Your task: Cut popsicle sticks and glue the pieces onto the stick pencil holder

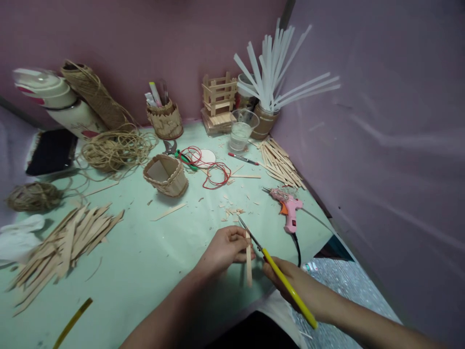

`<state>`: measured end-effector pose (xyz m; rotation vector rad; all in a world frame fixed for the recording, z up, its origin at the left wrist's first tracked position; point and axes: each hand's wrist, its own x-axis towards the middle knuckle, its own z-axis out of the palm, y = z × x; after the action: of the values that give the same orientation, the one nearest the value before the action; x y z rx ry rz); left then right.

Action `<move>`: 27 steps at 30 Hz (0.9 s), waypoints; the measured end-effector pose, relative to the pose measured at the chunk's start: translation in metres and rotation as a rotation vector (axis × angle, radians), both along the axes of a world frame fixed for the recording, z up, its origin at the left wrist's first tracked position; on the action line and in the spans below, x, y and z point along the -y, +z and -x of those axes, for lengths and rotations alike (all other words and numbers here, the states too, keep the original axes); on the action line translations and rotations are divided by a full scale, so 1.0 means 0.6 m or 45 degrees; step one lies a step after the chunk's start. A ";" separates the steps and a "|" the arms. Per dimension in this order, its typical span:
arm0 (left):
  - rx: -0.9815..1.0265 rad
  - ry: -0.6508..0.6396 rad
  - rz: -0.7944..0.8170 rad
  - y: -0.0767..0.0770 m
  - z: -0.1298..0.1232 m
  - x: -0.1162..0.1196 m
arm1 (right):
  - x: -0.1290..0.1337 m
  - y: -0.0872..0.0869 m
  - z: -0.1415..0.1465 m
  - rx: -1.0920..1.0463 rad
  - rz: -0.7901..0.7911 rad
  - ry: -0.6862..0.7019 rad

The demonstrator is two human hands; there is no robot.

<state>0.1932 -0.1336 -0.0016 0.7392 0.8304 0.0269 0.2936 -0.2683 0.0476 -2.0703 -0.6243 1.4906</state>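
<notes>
Between its fingers and thumb, my left hand (229,248) pinches a flat wooden stick (249,266), which stands roughly upright above the table's near edge. My right hand (286,276) is closed around a pair of yellow-handled shears (288,287). Their narrow metal blades reach up and left, beside the top of the stick. Whether the blades touch the wood I cannot tell. Small wood clippings (234,212) lie just beyond the blade tips. Farther left stands a small basket made of wooden sticks (167,177).
A pink glue gun (289,208) lies at the right, its cord running off the edge. Wooden sticks are piled at left (72,237) and right (279,162). Farther back are a clear cup of water (240,135), red cord (217,175), green-handled pliers (186,160) and tangled twine (114,150).
</notes>
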 end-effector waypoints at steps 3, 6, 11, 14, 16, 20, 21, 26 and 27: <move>-0.026 -0.023 0.022 -0.001 -0.002 0.001 | 0.003 -0.008 -0.002 0.025 0.037 0.010; -0.038 -0.060 0.011 -0.002 -0.003 0.003 | 0.008 -0.015 -0.001 0.023 0.050 0.039; -0.048 -0.101 -0.007 -0.008 -0.002 0.005 | 0.013 -0.021 0.003 0.024 0.021 0.022; -0.035 -0.097 -0.027 -0.012 -0.001 0.005 | 0.013 -0.022 0.001 0.029 0.051 0.034; -0.024 -0.094 -0.039 -0.015 0.000 0.004 | 0.013 -0.022 -0.003 0.063 0.078 0.091; -0.012 -0.176 -0.087 -0.018 0.000 0.003 | 0.017 -0.018 -0.011 0.088 0.089 0.239; -0.001 -0.209 -0.096 -0.018 0.000 0.002 | 0.018 -0.016 -0.011 0.083 0.097 0.267; 0.016 -0.278 -0.103 -0.014 0.000 0.000 | 0.018 -0.016 -0.004 0.144 0.184 0.244; 0.011 -0.279 -0.097 -0.013 -0.001 0.000 | 0.018 -0.018 -0.002 0.153 0.189 0.221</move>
<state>0.1935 -0.1334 -0.0096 0.8984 0.7395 -0.1350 0.2949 -0.2792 0.0367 -2.2828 -0.7783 1.5576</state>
